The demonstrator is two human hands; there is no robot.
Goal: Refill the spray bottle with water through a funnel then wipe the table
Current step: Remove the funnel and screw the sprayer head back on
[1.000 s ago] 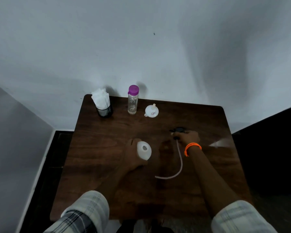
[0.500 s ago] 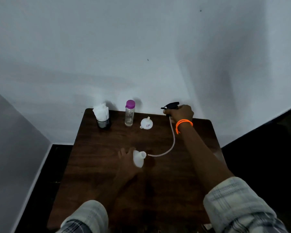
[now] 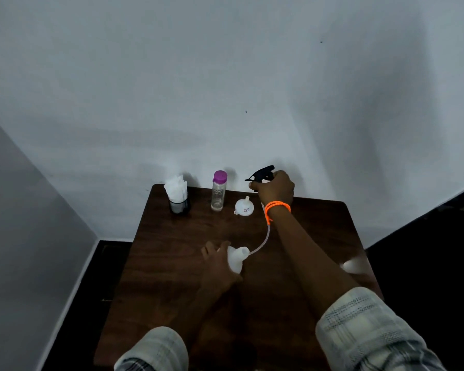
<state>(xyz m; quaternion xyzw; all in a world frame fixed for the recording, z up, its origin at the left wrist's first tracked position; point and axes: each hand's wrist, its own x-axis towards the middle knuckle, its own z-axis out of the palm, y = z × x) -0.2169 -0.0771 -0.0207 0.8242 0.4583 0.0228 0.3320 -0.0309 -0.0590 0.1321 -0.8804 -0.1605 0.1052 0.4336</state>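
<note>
My left hand (image 3: 217,266) grips the white spray bottle body (image 3: 236,258), which stands on the dark wooden table (image 3: 172,263). My right hand (image 3: 275,188), with an orange band on its wrist, holds the black spray head (image 3: 260,174) raised near the table's far edge. The head's thin dip tube (image 3: 264,238) curves down, its lower end at the bottle's open neck. A white funnel (image 3: 243,207) lies upside down at the back of the table. Left of it stands a clear water bottle with a purple cap (image 3: 218,190).
A dark holder with white tissues (image 3: 177,195) stands at the back left corner. A pale glare patch (image 3: 352,265) lies near the table's right edge. White walls close in behind and to the left; dark floor surrounds the table.
My right hand lifted the spray head off the bottle and carried it up and back, drawing the dip tube out. My left hand stayed on the bottle.
</note>
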